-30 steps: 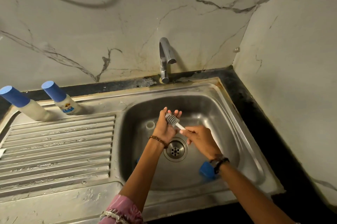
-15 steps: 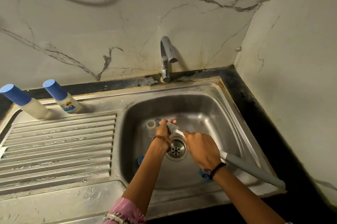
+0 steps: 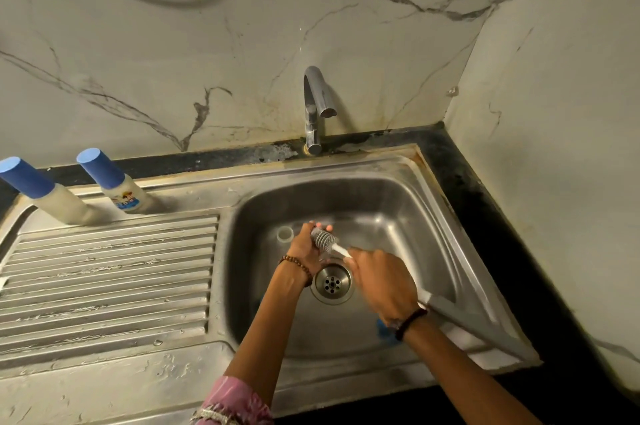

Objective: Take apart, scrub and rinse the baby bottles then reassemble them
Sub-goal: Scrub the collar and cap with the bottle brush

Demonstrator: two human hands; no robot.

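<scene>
A small bottle part, too hidden to be named, is held over the sink [image 3: 408, 203] in the left hand [image 3: 304, 250], whose fingers [image 3: 328, 228] are curled closed around it. The grey ribbed head of the bottle brush [image 3: 323, 239] is pressed against that hand. The brush is gripped by the right hand [image 3: 382, 281], fingers closed on the white neck, and its grey handle trails back past the wrist toward the sink's near right corner. The long axis of the brush thus runs from lower right to upper left, straight at the left palm, so the scrubbing stroke is judged to lie along that line, with the left hand as the fixed stop.

A clear ring [image 3: 284, 234] lies on the basin floor just left of the left hand. Two capped bottles [image 3: 117, 184] stand well apart on the drainboard. No water is seen falling from the tap [image 3: 317, 106].
</scene>
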